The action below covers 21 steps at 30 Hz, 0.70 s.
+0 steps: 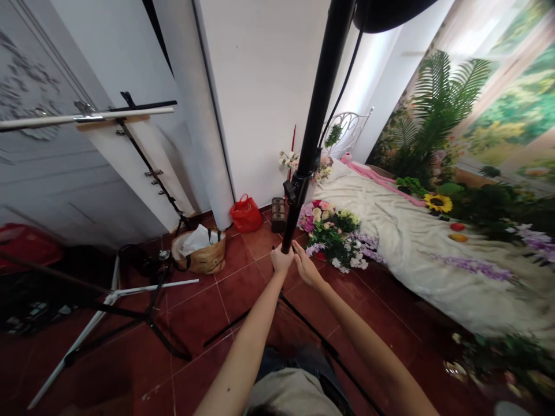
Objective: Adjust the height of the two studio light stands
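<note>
1. Left hand [282, 260] closes around a smooth, round black pole [315, 121] directly ahead; the right hand [306, 267] touches its side, grip unclear.
2. Slim tripod legs [309, 325] splay beneath across red tiles [199, 318]; the pole's long axis climbs, slanting right in view.
3. Mixed flowers [323, 222] crowd a bed's rumpled cream cover [385, 231].
4. Beyond, a scrolled white metal headboard [353, 124] stands.

Photo studio, shown by a black light stand [321, 104], paper backdrop [139, 175] clipped to a crossbar [147, 112], flower-strewn bed [403, 240], garden-scene backdrop [505, 124]
</note>
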Each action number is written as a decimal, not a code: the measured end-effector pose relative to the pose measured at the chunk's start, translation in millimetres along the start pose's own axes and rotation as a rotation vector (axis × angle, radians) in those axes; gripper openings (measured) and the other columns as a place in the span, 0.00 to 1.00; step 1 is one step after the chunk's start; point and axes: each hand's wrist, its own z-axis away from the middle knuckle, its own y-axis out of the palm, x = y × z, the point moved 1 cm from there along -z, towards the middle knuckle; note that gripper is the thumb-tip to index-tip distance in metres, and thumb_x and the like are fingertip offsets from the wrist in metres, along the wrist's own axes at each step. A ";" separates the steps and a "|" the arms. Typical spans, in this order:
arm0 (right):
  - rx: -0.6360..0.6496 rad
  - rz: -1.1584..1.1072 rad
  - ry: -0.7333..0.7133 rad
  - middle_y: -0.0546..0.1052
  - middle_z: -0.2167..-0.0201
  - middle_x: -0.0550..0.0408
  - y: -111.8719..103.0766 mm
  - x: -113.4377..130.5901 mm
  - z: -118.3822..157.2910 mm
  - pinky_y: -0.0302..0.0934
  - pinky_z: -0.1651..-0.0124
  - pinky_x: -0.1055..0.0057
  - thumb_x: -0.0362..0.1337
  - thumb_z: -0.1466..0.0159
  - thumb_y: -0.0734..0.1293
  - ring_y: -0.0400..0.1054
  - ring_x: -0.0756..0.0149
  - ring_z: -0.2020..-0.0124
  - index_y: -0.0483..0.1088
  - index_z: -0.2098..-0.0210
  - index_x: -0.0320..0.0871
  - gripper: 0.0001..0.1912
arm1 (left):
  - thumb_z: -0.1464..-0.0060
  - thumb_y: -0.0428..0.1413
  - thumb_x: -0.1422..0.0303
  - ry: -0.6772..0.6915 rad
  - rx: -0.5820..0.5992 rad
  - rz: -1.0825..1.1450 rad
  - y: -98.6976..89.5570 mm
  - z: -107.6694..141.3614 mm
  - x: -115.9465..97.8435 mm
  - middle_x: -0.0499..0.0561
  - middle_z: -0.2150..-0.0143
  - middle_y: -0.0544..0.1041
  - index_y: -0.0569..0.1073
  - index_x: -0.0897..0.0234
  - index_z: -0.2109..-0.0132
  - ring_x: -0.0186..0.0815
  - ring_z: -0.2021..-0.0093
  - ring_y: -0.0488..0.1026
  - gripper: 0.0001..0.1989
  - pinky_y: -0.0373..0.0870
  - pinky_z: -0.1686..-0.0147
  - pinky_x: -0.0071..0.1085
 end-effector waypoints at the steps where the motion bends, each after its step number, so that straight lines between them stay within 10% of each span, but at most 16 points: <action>1: -0.009 -0.014 0.002 0.53 0.35 0.48 1.2 -2.5 -1.5 0.41 0.33 0.59 0.46 0.31 0.49 0.48 0.64 0.35 0.46 0.34 0.44 0.28 | 0.49 0.52 0.61 -0.004 -0.005 -0.001 -0.2 0.6 -0.8 0.58 0.72 0.78 0.77 0.65 0.68 0.38 0.71 0.75 0.14 0.62 0.73 0.26; 16: -0.410 -0.020 0.202 0.76 0.70 0.50 4.9 -27.1 -40.1 0.63 0.59 0.66 0.48 0.32 0.47 0.72 0.62 0.67 0.63 0.55 0.41 0.21 | 0.50 0.53 0.64 0.042 -0.019 0.136 1.5 0.7 1.2 0.60 0.65 0.79 0.77 0.64 0.57 0.42 0.65 0.76 0.15 0.66 0.66 0.30; 21: -0.463 0.128 0.284 0.74 0.64 0.49 18.0 -33.8 -47.5 0.61 0.64 0.70 0.45 0.32 0.47 0.70 0.65 0.69 0.61 0.56 0.42 0.18 | 0.50 0.52 0.64 0.013 0.003 0.120 1.8 1.7 1.5 0.59 0.66 0.79 0.77 0.63 0.59 0.42 0.65 0.76 0.14 0.66 0.66 0.31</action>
